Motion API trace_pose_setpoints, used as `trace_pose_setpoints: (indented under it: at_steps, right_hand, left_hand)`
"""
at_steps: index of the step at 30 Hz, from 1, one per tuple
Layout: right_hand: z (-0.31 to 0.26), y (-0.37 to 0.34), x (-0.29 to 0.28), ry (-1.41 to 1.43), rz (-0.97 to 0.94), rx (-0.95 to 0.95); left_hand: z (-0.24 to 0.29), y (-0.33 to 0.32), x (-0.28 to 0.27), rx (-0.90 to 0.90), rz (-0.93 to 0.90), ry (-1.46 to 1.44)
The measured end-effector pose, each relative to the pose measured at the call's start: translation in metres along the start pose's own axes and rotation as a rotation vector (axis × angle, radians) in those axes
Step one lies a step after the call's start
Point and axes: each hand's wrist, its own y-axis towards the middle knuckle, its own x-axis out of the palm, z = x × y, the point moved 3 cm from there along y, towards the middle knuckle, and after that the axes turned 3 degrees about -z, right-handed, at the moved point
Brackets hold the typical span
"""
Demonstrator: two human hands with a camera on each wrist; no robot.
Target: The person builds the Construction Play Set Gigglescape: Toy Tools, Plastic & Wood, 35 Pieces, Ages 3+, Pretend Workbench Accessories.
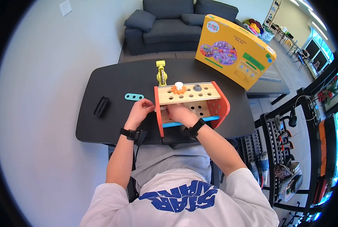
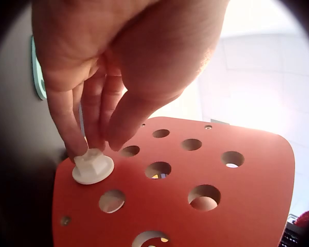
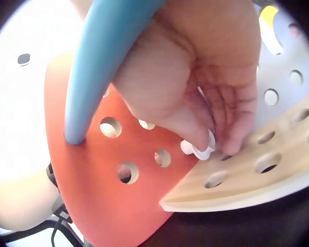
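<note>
A toy workbench of pale wood (image 1: 163, 99) with red side panels (image 2: 170, 198) stands in front of me. Outside the left panel, my left hand (image 1: 139, 112) pinches the hexagonal head of a white plastic bolt (image 2: 92, 170), its round flange against the panel. My right hand (image 1: 179, 112) reaches inside under the top board. Its thumb and fingers hold a white plastic nut (image 3: 203, 149) by the panel's inner face, in the corner at the pale perforated board (image 3: 236, 177). A blue rod (image 3: 100, 67) crosses the workbench's front, below the right wrist.
On the top board sit an orange gear (image 1: 178, 90) with a white bolt and a grey knob-like piece (image 1: 197, 88). Behind is a yellow-green toy tool (image 1: 161, 73). A teal three-hole strip (image 1: 134, 97) and black object (image 1: 101, 106) lie left. A yellow box (image 1: 233, 51) stands back right.
</note>
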Motion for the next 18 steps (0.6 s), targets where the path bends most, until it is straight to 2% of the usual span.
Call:
trace_pose_setpoints:
  at_steps: [2, 3, 5, 12, 14, 18]
  right_hand:
    - [-0.001, -0.002, -0.001, -0.035, 0.074, -0.077]
    - [0.000, -0.002, -0.001, -0.034, 0.073, -0.075]
    - [0.005, -0.001, 0.000, 0.011, 0.010, 0.001]
    - [-0.012, -0.006, -0.013, 0.033, 0.032, -0.025]
    - [-0.009, -0.006, -0.009, 0.011, 0.077, -0.055]
    - [-0.004, -0.001, -0.006, -0.033, -0.019, 0.028]
  left_hand:
    - [0.005, -0.004, 0.007, -0.145, 0.000, -0.022]
    - [0.007, -0.004, 0.006, -0.147, -0.002, -0.022]
    - [0.005, -0.003, 0.005, -0.281, -0.115, 0.005]
    - [0.011, -0.003, 0.003, -0.126, -0.170, 0.023]
    - [0.016, -0.005, 0.004, -0.051, -0.117, 0.093]
    - [0.020, -0.005, 0.003, -0.107, -0.102, 0.092]
